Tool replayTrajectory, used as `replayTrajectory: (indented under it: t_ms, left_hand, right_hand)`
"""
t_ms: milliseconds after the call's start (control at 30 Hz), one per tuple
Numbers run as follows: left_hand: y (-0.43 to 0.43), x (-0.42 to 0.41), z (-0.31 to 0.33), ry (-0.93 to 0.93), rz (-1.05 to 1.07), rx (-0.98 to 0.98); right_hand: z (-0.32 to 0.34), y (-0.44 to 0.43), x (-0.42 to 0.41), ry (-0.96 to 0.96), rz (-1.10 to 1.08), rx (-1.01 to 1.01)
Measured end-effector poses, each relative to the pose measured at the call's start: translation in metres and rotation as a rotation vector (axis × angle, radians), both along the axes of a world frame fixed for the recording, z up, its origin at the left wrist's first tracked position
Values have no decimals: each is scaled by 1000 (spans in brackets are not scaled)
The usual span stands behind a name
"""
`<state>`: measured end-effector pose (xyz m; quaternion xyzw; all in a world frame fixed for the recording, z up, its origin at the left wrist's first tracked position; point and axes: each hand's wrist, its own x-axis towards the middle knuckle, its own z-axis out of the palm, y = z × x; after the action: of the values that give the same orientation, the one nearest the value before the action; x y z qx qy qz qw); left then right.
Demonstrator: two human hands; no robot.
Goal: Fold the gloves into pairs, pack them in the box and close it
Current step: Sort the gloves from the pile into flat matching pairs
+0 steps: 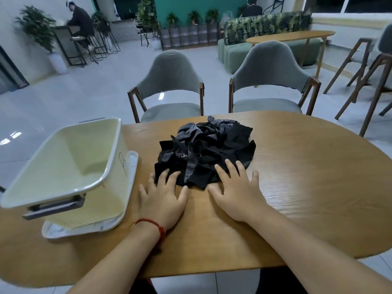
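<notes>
A heap of black gloves (204, 151) with grey dotted patches lies in the middle of the wooden table (307, 187). My left hand (163, 198) lies flat on the table with its fingertips touching the heap's near left edge. Flat beside it, my right hand (237, 193) rests its fingers on the heap's near right edge. Neither hand holds anything. At the left stands a cream plastic box (70, 166), open and tilted, sitting on its white lid (63, 231).
Two grey upholstered chairs (169, 85) (271, 81) stand behind the table's far edge. Wooden stools (364, 66) are at the right. People sit at tables far back in the room. Bare tabletop lies right of the heap and near me.
</notes>
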<state>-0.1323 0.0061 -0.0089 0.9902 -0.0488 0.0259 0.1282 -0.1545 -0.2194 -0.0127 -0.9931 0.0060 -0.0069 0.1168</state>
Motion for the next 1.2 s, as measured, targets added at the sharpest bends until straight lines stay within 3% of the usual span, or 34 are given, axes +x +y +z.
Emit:
replayTrajectory:
  t_ms: [467, 1200]
  left_hand:
    - [7, -125, 1, 49, 0, -19]
    - [0, -86, 4, 113, -41, 28]
  right_hand:
    - [4, 6, -118, 46, 43, -3]
    - [4, 15, -85, 59, 41, 6]
